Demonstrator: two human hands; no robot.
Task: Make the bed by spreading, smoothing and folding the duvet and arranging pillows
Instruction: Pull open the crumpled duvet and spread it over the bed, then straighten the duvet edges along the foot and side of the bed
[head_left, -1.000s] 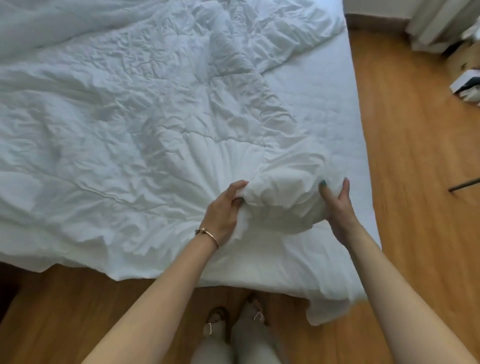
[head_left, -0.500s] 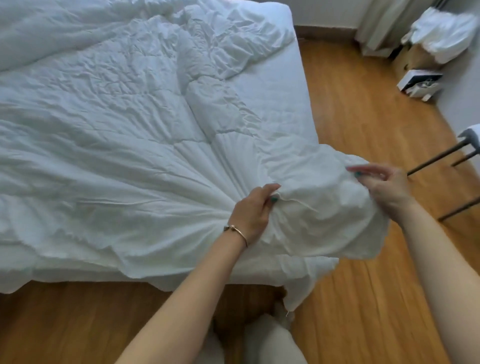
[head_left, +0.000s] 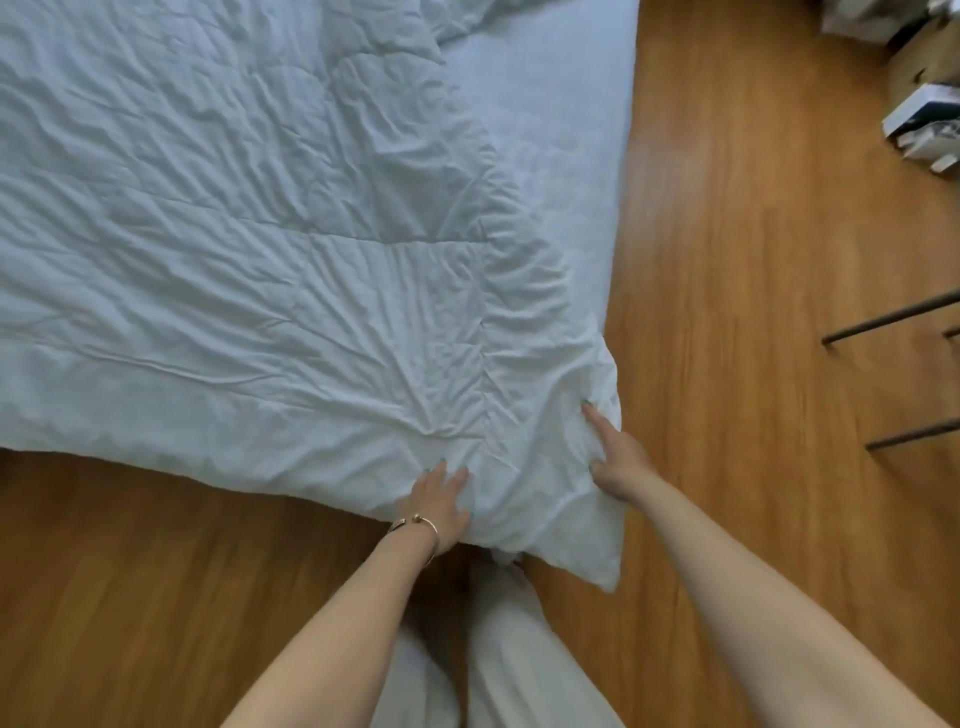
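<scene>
White duvet (head_left: 260, 234) corner over bed edge; left hand (head_left: 441, 501) flat on it, right hand (head_left: 615, 457) pinching it.

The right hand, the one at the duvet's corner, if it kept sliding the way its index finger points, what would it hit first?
The right hand points up along the bed's right edge. It would first meet the white wrinkled duvet, bunched just ahead of its fingertip, probably; beyond lies the bare white mattress sheet.

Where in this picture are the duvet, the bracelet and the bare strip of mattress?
duvet (head_left: 249, 270): head view, on its wrinkled middle.
bracelet (head_left: 418, 522): head view, on the band at the left wrist.
mattress (head_left: 561, 130): head view, on the uncovered strip along the bed's right edge.
</scene>
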